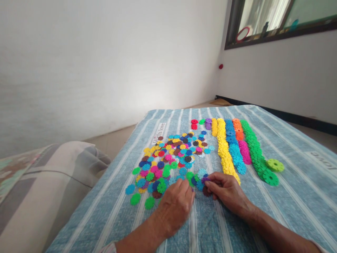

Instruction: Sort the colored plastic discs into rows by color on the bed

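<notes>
A mixed pile of flat, notched plastic discs [168, 157] in many colours lies on the striped blue cloth. At the pile's near edge, my left hand [176, 203] is closed with its fingertips pointing down; a speck of purple shows by them, but what they hold is hidden. My right hand [228, 191] pinches a purple disc [204, 179] between thumb and fingers, just above a brown disc [206, 191] and light blue discs [202, 173]. Beyond my right hand, overlapping discs form colour rows, among them a yellow row [225, 153] and a green row [254, 149].
Short rows of red discs [194, 124] and purple discs [208, 123] lie toward the far edge. A lime disc [275, 164] rests beside the green row. The cloth-covered table [105, 225] stands near a white wall [110, 63], with a fabric-covered seat [58, 186] at left.
</notes>
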Available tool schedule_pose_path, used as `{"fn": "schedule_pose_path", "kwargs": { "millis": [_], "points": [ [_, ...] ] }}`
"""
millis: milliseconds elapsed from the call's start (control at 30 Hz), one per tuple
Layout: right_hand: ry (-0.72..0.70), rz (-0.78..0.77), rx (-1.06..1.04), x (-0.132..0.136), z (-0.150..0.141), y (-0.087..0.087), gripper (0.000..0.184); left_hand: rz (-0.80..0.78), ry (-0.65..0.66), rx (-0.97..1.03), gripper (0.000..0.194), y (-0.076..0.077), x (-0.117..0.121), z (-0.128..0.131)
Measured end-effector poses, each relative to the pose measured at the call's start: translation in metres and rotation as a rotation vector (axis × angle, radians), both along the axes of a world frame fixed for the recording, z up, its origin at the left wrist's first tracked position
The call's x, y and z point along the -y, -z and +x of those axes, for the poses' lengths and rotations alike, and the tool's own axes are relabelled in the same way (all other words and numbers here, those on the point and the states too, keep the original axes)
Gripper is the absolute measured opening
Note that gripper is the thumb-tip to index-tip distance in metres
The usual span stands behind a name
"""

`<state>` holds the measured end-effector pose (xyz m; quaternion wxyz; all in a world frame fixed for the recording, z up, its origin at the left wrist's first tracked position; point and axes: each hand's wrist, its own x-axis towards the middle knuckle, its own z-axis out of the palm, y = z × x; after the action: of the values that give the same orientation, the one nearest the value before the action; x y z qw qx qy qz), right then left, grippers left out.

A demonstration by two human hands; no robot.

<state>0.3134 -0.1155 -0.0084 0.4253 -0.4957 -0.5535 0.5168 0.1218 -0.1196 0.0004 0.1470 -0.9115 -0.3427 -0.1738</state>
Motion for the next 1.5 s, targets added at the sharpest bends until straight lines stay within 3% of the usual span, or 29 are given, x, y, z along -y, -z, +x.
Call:
{"fn": "schedule_pose_path", "kwargs": {
  "millis": [200,467,733,967,1133,1300,1500],
  "points": [
    [-0.032,0.013,0.012,0.0,0.001,0.002,0.022,0.071,-0.074,0.174,0.032,-0.002,-0.009,-0.006],
    [-0.121,0.003,0.037,0.005,-0.007,0.003,0.021,-0.431,-0.101,0.642,0.03,-0.014,-0.005,0.001],
    [-0.165,0.093,0.158,0.011,-0.009,-0.001,0.021,-0.639,-0.043,0.798,0.033,-0.014,0.004,0.007],
    [-0.215,0.043,0.129,0.011,-0.008,0.002,0.023,-0.699,-0.021,0.775,0.029,-0.006,0.007,0.006],
    [-0.209,-0.034,0.053,0.012,-0.007,0.007,0.025,-0.683,-0.019,0.705,0.03,-0.014,0.002,0.0],
    [-0.205,-0.046,0.027,0.011,-0.005,0.01,0.026,-0.583,-0.177,0.515,0.02,-0.027,-0.026,-0.031],
    [-0.222,-0.054,0.044,0.01,-0.006,0.01,0.026,-0.592,-0.233,0.163,0.017,-0.029,-0.048,-0.066]
  ]
}}
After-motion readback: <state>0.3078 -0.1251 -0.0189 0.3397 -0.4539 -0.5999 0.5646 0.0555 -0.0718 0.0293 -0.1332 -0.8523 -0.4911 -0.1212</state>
